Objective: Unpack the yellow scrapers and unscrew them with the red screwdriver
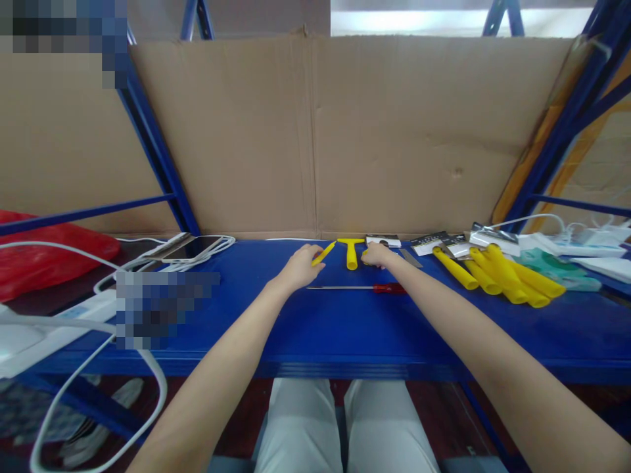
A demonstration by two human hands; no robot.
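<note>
Left hand (300,267) over the surface (315,332), left of center. Fingers pinch a thin yellow piece (324,253), smooth, stick-like, tilted with its far end up to the right.

Right hand (379,254) just right of center, fingers curled down. A yellow bit (364,255) shows at the fingertips; cannot tell if they pinch it or only touch it, as the hand covers most of it.

Between the hands lies a yellow T-piece (351,255), smooth, plastic-looking: flat crossbar on the far side, rounded stem toward the near side.

Screwdriver (357,288) lies crosswise nearer than the T-piece: slim metal shaft to the left, glossy red handle to the right, handle end partly behind the right forearm. Flat grey blade (410,258), thin, dull, just right of the right hand.

Far side behind the right hand: a flat black-and-white packet (383,241). Farther right, yellow tubes (500,272), hollow, round-ended, piled slantwise; crinkled green plastic (552,269) beside them.

Surface is smooth blue, slightly shiny. Far wall is creased brown cardboard (394,131). At left, wrinkled red plastic (54,253) and a looping white cable (162,384).
</note>
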